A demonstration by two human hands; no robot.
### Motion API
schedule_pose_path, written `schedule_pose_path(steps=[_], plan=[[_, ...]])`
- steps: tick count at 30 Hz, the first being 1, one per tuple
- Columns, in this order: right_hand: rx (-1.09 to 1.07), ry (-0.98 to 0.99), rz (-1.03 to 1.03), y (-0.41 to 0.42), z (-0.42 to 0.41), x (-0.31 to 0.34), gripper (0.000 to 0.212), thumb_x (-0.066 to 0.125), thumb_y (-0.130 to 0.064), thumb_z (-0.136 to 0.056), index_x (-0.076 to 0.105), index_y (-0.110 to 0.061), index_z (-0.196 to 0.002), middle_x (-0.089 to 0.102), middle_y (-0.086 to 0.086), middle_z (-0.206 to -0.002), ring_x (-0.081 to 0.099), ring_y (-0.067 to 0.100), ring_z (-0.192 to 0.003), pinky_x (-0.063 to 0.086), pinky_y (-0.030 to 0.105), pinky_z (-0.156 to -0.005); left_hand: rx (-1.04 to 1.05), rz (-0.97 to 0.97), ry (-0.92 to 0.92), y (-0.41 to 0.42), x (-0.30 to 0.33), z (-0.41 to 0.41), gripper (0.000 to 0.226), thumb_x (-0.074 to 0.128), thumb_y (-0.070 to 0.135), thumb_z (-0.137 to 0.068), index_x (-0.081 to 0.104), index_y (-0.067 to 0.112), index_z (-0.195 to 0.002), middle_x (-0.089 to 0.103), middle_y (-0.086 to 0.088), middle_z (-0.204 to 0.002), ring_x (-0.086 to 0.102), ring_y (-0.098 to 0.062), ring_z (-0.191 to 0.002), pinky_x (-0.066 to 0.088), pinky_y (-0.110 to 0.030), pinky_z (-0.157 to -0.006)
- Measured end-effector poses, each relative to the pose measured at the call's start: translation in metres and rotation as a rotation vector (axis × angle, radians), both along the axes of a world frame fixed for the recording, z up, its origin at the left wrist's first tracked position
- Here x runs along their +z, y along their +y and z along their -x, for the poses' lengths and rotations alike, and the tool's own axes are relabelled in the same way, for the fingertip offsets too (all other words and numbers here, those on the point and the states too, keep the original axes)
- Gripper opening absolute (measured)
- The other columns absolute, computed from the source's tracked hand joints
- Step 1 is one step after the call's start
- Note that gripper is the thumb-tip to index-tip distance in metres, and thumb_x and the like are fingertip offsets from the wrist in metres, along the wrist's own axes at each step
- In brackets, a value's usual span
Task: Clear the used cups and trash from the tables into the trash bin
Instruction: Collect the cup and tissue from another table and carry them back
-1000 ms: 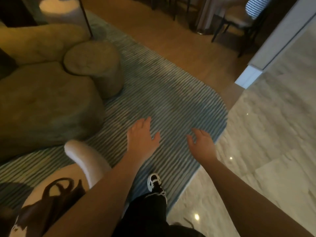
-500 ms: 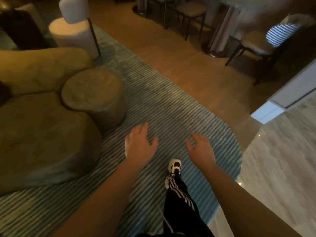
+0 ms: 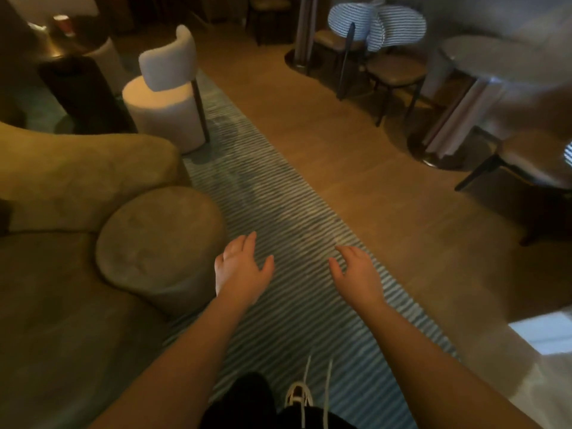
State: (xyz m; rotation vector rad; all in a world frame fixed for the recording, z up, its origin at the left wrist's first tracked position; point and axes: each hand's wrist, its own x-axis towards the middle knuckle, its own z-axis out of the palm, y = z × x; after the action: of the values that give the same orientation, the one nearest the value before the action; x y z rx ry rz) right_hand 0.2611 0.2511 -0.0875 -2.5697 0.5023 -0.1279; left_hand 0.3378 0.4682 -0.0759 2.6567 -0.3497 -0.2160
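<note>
Since 0.5 s ago the view has lifted — the white chair (image 3: 167, 97) appears; both hands, left hand (image 3: 240, 270) and right hand (image 3: 356, 274), hover open, empty, over the striped rug (image 3: 278, 212).

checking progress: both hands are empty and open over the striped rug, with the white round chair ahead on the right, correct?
Not quite: in the head view the white round upholstered chair stands ahead on the left. The left hand and right hand are indeed empty and open over the blue-grey striped rug.

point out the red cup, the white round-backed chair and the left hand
red cup (image 3: 65, 25), head view, on its side wall
white round-backed upholstered chair (image 3: 161, 109), head view, on the seat drum
left hand (image 3: 240, 267), head view, on its back
</note>
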Motion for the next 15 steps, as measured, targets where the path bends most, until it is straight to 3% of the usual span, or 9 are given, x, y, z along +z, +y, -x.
schedule_pose_path(steps=[8,15], plan=[[0.119,0.003,-0.057,-0.044,-0.21,-0.017,0.042,0.052,-0.034,-0.094,0.055,-0.01,-0.129,0.057,0.009,-0.129,0.048,0.026,-0.122,0.038,0.036,-0.101,0.133,-0.014,0.003,-0.036,-0.017,-0.188,0.067,0.04,0.052,-0.092,0.023,0.021,-0.148,0.028,-0.002,-0.152,0.023,-0.019,-0.139,0.023,-0.041,-0.11],[0.16,0.011,-0.052,-0.064,-0.44,-0.024,0.04,0.052,-0.032,-0.094,0.056,-0.011,-0.127,0.058,0.009,-0.127,0.048,0.026,-0.121,0.039,0.033,-0.098,0.133,-0.033,0.017,-0.047,-0.032,-0.413,0.068,0.038,0.054,-0.092,0.02,0.021,-0.149,0.027,-0.002,-0.153,0.021,-0.019,-0.14,0.024,-0.041,-0.11]])
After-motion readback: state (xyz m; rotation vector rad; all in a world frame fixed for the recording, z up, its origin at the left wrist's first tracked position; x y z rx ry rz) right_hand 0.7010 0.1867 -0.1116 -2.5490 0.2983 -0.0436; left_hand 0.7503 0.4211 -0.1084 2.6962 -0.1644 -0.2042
